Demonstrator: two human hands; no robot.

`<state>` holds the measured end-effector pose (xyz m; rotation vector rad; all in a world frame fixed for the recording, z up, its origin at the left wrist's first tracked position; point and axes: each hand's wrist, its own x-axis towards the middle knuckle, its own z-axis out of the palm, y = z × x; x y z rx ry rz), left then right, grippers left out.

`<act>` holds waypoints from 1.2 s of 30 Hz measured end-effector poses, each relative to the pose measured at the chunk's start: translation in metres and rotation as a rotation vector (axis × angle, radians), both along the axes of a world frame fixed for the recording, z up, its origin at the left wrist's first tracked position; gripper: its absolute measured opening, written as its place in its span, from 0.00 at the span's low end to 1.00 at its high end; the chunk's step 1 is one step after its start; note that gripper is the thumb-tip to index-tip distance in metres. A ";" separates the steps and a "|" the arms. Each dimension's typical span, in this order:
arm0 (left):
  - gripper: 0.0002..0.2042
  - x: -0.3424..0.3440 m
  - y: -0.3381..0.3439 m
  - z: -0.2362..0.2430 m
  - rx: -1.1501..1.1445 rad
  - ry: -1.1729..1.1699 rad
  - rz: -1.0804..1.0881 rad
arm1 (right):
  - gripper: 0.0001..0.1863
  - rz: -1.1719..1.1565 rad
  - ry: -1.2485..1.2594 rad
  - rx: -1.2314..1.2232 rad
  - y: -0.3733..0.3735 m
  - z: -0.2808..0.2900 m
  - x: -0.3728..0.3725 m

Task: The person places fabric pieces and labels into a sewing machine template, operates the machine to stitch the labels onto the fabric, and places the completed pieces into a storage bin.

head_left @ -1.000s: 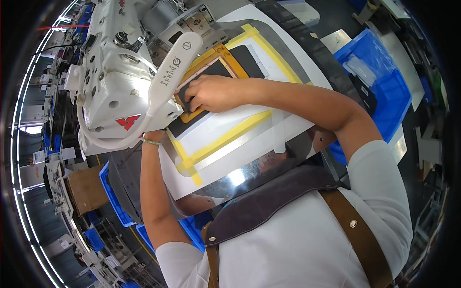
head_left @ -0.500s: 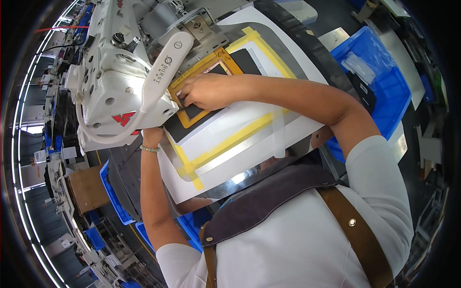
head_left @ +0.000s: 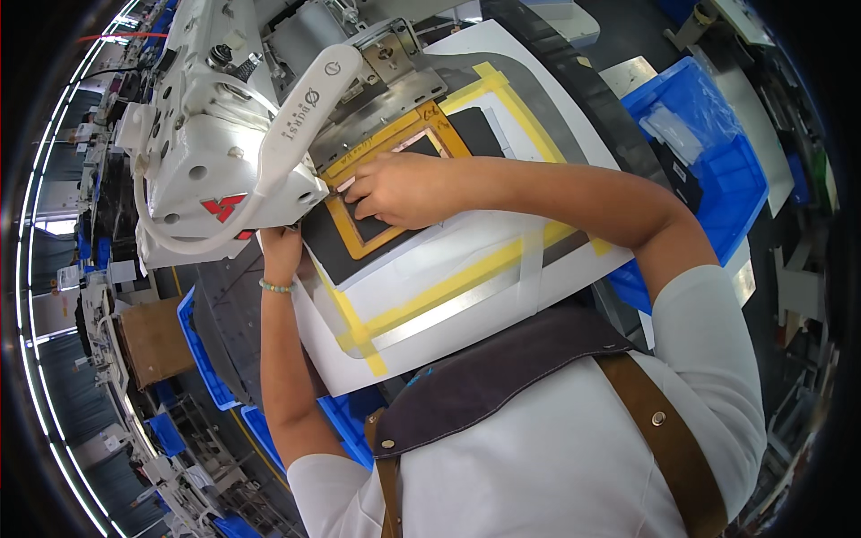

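My right hand (head_left: 399, 190) is over a yellow rectangular frame (head_left: 446, 130), its fingers bent and together at the frame's opening, close under the head of a white sewing machine (head_left: 211, 170). What the fingertips pinch, if anything, is hidden. Beneath the frame lies a black flat panel (head_left: 327, 251), on a white sheet (head_left: 430, 345) bordered with yellow tape (head_left: 448, 294). My left hand (head_left: 281, 247) is beside the machine head at the panel's left edge, its fingers mostly hidden behind the head. A metal clamp plate (head_left: 395, 103) adjoins the frame's far side.
A white lamp arm (head_left: 305, 121) hangs before the machine head, close to my right hand. To the right stands a blue bin (head_left: 731, 193) with plastic bags and a dark piece. More blue bins (head_left: 345, 426) and a cardboard box (head_left: 154, 341) are at lower left.
The white sheet, frame and clamp plate have slid toward me and slightly right, covering the shiny table edge in front. My right hand moved along with the frame, fingers still bent.
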<state>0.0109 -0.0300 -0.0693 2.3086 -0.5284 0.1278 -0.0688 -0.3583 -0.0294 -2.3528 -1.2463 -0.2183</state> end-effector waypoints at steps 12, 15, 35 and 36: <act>0.11 -0.094 -0.046 0.066 0.128 -0.220 -0.341 | 0.21 -0.381 -0.180 -0.153 -0.079 -0.003 -0.054; 0.14 -0.092 -0.081 0.074 0.258 -0.293 -0.496 | 0.21 -0.377 -0.205 -0.148 -0.072 -0.001 -0.051; 0.25 -0.085 -0.120 0.061 0.433 -0.241 -0.641 | 0.20 -0.294 -0.107 -0.226 -0.074 0.011 -0.041; 0.26 -0.085 -0.120 0.061 0.410 -0.221 -0.643 | 0.20 -0.291 -0.097 -0.245 -0.075 0.013 -0.040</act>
